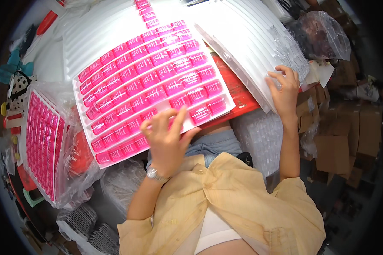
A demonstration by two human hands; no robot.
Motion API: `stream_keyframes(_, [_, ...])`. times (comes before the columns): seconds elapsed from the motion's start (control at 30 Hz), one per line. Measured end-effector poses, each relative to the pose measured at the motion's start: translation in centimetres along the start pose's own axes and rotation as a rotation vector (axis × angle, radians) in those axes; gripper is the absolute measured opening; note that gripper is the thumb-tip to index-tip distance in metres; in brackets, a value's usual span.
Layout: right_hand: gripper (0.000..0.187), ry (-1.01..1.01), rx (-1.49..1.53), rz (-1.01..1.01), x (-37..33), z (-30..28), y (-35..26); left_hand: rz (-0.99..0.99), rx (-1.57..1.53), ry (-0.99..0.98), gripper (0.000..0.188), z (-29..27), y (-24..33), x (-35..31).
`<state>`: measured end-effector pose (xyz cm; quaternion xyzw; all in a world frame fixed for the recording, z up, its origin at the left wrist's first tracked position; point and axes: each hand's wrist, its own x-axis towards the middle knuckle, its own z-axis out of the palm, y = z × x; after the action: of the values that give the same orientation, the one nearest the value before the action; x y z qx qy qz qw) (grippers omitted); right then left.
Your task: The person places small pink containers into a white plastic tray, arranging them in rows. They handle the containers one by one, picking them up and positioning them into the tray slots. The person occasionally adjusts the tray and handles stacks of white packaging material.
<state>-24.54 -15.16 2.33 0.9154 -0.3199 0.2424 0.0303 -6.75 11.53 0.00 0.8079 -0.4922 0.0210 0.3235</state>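
Observation:
A white sheet (81, 127) bears rows of small glossy pink printed pieces (149, 80); a few spots in its lower rows are bare. Over its lower right part, my left hand (168, 138) has its fingers bent and apart, the thumb away from the index finger. Whether its fingertips touch the pieces I cannot tell. At the right, my right hand (285, 91) is raised with curved, parted fingers beside a ridged white tray (247, 46). Small clear plastic pieces (285, 49) lie along that tray's right side. Nothing shows in either hand.
More pink sheets (42, 144) stand in a clear bag at the left. Behind is another ridged white surface (83, 40) with a line of pink pieces. A red surface (234, 85) shows between sheet and tray. Bagged clear plastic (259, 138) lies by my lap; cardboard boxes (334, 144) stand right.

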Motion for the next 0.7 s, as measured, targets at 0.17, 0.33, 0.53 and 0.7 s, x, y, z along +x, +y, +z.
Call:
stream_keyframes(0.17, [0.015, -0.201, 1.023, 0.347, -0.1, -1.7, -6.0, 0.048, 0.010, -0.040, 0.041, -1.6, -2.6, -1.0])
stream_keyframes(0.33, [0.020, -0.334, 0.922, -0.279, -1.3, -0.6, -14.6, -0.050, -0.490, 0.023, 0.035, -1.5, -0.7, -0.8])
stream_keyframes(0.53, [0.019, -0.463, 1.077, -0.170, -2.7, 0.3, -14.9, -0.068, -0.593, -0.004, 0.037, -0.5, -1.2, -1.3])
stream_keyframes(0.7, [0.015, -0.827, 1.776, 0.285, -2.8, 1.2, -14.0, -0.074, -0.720, 0.008, 0.037, -0.2, -1.0, -0.8])
